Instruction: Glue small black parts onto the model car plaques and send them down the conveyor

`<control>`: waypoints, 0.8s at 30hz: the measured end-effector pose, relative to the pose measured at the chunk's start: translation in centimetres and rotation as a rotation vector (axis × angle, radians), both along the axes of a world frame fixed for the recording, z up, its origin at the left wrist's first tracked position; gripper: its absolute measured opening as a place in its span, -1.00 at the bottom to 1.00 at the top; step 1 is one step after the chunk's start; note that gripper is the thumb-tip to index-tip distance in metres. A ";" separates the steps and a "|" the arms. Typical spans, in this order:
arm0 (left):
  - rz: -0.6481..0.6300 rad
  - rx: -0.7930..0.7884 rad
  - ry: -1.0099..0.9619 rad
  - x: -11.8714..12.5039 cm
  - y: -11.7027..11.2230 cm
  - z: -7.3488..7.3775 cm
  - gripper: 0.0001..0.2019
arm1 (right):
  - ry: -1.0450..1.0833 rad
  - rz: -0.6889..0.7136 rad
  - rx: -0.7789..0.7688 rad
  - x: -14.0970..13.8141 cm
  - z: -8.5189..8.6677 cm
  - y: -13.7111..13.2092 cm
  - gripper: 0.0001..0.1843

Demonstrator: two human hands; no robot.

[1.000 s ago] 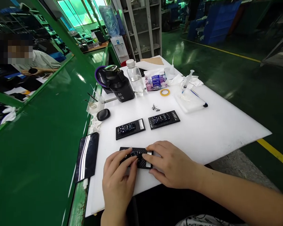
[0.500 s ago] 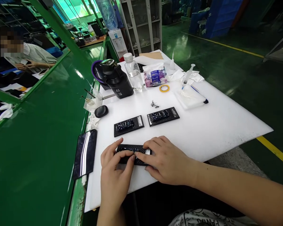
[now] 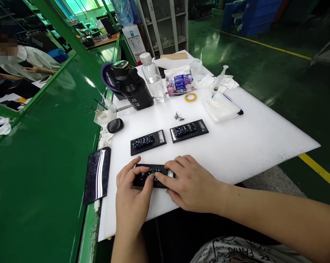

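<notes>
A black carbon-pattern plate with a small dark model car [image 3: 150,174] lies near the front edge of the white board [image 3: 249,146]. My left hand [image 3: 132,199] grips its left end, thumb on the far side and fingers pressed on the car. My right hand [image 3: 190,184] covers its right end, fingertips pressing down on the plate. Two more plates of the same kind, one on the left [image 3: 148,141] and one on the right [image 3: 188,130], lie side by side just beyond, untouched.
A phone [image 3: 97,175] lies at the board's left edge on the green bench [image 3: 44,153]. Behind stand a black jug [image 3: 133,89], a water bottle [image 3: 153,77], a tape ring [image 3: 190,96], a syringe [image 3: 219,81], tissues and tiny black parts [image 3: 178,117]. Another person sits far left.
My hands and the plate sit a little further left in view, the camera having tilted. The left fingers curled tighter over the car; the right fingertips slid inward.
</notes>
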State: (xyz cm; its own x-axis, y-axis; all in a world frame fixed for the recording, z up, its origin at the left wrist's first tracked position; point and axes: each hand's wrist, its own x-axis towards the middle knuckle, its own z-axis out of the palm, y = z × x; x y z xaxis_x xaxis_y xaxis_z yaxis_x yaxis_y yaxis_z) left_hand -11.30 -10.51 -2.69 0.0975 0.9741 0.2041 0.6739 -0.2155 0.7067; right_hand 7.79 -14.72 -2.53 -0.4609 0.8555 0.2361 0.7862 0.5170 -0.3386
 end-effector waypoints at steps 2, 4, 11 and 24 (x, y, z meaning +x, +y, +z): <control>0.009 -0.013 -0.002 -0.1 0.1 -0.1 -0.85 | 0.011 -0.001 -0.003 0.0 0.0 0.0 -0.55; 0.016 -0.040 -0.008 -0.1 0.2 -0.1 -0.83 | 0.020 0.000 -0.002 0.0 0.0 0.0 -0.56; 0.010 -0.121 -0.065 -0.3 0.8 0.0 -0.78 | 0.027 0.011 0.017 0.1 -0.1 -0.3 -0.56; 0.000 -0.204 -0.108 -0.6 1.2 -0.1 -0.75 | -0.034 -0.001 0.050 -0.2 -0.3 -0.2 -0.54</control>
State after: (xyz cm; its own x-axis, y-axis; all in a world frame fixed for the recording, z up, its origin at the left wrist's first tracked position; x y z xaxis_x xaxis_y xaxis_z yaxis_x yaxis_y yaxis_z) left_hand -11.92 -9.30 -2.77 0.0855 0.9963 0.0118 0.5917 -0.0603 0.8039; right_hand 7.58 -14.87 -2.80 -0.4683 0.8437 0.2623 0.7976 0.5314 -0.2854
